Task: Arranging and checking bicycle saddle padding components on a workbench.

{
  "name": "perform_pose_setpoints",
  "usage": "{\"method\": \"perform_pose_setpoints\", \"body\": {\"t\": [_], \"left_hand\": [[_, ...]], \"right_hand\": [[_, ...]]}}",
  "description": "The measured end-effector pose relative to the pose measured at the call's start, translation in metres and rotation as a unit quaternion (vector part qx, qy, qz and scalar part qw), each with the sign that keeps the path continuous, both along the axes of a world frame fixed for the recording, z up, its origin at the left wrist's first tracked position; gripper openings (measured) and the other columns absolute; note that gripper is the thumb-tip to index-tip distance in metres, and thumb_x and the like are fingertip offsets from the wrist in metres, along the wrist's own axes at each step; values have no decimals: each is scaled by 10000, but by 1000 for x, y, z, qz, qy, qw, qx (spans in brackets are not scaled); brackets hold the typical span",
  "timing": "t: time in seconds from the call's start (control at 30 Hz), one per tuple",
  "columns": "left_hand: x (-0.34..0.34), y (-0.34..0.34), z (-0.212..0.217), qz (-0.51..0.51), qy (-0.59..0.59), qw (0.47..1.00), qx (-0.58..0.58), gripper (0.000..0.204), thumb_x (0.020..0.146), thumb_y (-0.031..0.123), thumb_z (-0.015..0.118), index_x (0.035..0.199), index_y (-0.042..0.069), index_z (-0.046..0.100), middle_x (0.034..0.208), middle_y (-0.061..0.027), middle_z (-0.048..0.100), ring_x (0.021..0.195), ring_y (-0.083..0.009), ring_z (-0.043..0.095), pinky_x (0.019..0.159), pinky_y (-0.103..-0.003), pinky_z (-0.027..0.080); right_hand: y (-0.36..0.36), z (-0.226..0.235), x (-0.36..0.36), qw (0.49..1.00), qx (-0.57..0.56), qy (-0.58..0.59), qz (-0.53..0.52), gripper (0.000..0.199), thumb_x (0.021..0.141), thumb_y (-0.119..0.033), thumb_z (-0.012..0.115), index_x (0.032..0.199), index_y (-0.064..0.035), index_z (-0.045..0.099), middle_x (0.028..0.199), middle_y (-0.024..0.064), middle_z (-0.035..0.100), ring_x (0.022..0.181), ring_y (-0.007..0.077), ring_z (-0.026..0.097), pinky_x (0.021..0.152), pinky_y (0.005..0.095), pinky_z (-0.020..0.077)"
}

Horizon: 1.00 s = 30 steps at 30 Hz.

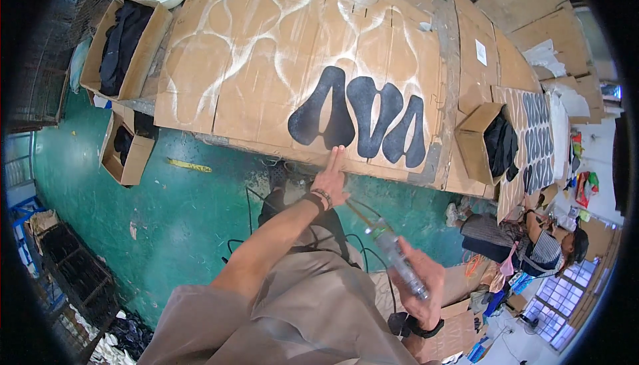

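Three flat black cut pieces, shaped like shoe uppers, lie at the front right of a cardboard-covered table (253, 92). The left piece (307, 122) and the right piece (414, 140) each have a narrow slot; the middle piece (368, 125) is V-shaped. My left hand (329, 182) is open, its stretched fingertips touching the lower edge of the left piece. Lower right, my right hand (423, 282) is closed around a tool with a clear tube body (398, 262) and a long thin tip pointing toward the left hand. A thin dark hose runs near it. The tool's exact kind is unclear.
White outlines mark the cardboard. Boxes of black pieces stand at left (154, 48), lower left (136, 158) and right (466, 135). More black pieces lie on a board (521, 105) far right. A person (542, 252) sits at lower right. Dark crates (73, 258) stand lower left.
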<state>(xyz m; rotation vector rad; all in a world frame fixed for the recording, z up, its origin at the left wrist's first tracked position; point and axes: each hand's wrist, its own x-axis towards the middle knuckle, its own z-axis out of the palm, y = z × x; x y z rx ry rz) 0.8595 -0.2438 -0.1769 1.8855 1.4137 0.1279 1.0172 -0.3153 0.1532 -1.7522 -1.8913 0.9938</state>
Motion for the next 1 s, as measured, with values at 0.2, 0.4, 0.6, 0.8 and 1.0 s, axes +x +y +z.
{"method": "perform_pose_setpoints", "body": {"t": [0.2,0.4,0.6,0.8,1.0], "left_hand": [[-1,0,2,10,-11,1000,13,541,728,371,870,976,-89,727,1730,-211,-25,1602,-353,88,1064,-459,507],[-2,2,5,-3,7,1000,-1,597,720,375,871,1057,-95,721,1730,-210,-27,1598,-338,123,1036,-451,519],[-2,3,4,-22,44,999,11,638,718,384,874,1090,-109,714,1730,-211,-17,1601,-338,106,1034,-444,521],[-6,0,-7,-27,43,997,51,624,762,421,838,1046,-122,717,1728,-227,-12,1602,-345,91,1002,-442,532],[-3,1,-5,-43,62,996,44,615,773,422,832,1044,-118,720,1723,-247,-23,1605,-351,66,990,-440,537]], "right_hand": [[-5,-2,-6,1000,25,16,-7,714,639,59,649,1352,26,651,868,195,684,742,339,682,684,378,531],[-10,0,6,999,-17,-19,22,573,729,18,755,1296,39,674,873,187,702,740,318,690,692,364,537],[-11,2,6,997,-63,-4,36,563,720,22,772,1277,23,689,957,213,735,802,318,724,747,366,555],[-8,2,4,1000,-28,-10,4,572,715,25,772,1280,30,688,922,200,729,791,312,719,742,356,550],[-10,1,7,1000,-2,-22,1,578,710,13,787,1280,26,692,889,186,721,752,304,701,714,359,541]]}}
